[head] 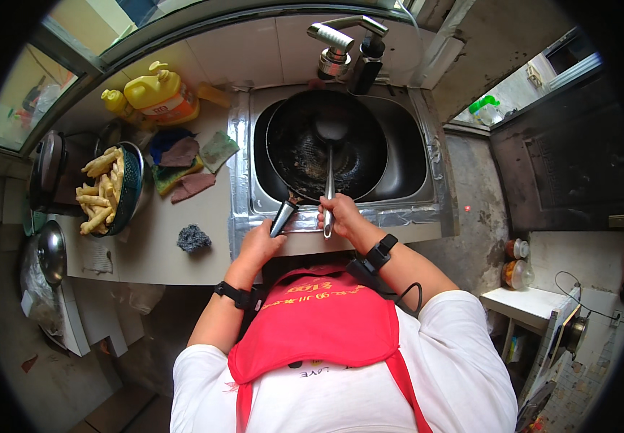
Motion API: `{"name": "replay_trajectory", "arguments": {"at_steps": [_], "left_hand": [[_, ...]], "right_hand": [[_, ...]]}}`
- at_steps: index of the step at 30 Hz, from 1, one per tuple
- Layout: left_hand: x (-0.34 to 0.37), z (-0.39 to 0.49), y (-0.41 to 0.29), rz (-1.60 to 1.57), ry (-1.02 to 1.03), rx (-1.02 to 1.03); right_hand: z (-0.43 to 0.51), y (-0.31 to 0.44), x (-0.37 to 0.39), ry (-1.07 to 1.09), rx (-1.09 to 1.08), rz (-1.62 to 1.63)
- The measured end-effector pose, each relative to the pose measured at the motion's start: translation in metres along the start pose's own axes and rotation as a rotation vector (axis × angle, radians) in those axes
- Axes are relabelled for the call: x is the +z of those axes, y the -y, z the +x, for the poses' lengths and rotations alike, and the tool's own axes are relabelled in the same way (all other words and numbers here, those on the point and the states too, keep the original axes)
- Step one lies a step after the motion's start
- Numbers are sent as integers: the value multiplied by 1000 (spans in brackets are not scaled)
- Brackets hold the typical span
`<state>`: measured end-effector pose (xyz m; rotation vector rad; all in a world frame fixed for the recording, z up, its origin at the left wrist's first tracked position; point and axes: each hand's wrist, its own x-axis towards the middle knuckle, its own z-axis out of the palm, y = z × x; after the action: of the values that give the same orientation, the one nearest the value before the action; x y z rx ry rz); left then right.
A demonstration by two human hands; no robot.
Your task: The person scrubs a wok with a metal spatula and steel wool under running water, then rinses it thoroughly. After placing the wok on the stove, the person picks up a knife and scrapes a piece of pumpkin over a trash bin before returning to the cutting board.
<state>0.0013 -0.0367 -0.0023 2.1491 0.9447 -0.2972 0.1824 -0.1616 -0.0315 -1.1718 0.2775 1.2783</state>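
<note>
A dark wok [312, 157] rests over the stainless steel sink [417, 162], its inside stained and partly wet-looking. My left hand [260, 243] grips the wok's handle [283, 216] at the near left rim. In my right hand [342, 216] is the metal handle of a ladle or spatula [330, 173], whose dark head lies inside the wok. Behind the wok stands a faucet [335, 59] with a ribbed metal head. Scouring pads and cloths [184, 162] lie on the counter left of the sink, and a steel wool scrubber [193, 238] sits nearer to me.
Left on the counter [155, 260] are a green basket [130, 189] of pale, finger-shaped food and a yellow pump bottle [163, 97] beside a smaller yellow bottle [117, 103]. A metal lid [52, 251] lies at far left. Silver tape [239, 162] edges the sink. Jars [518, 273] stand at right.
</note>
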Motion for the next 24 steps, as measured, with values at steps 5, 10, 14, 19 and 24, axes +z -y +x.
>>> {"name": "replay_trajectory", "arguments": {"at_steps": [5, 10, 14, 19, 24], "left_hand": [[1, 0, 2, -19, -1, 9], [4, 2, 6, 3, -27, 17], [6, 4, 9, -22, -20, 5], [8, 5, 11, -28, -46, 36], [9, 5, 11, -36, -55, 18]], "right_hand": [[9, -3, -7, 17, -68, -70], [10, -1, -12, -35, -53, -131], [9, -1, -10, -70, -97, -182], [-5, 8, -21, -75, -124, -285], [-46, 41, -66, -110, -235, -603]]}}
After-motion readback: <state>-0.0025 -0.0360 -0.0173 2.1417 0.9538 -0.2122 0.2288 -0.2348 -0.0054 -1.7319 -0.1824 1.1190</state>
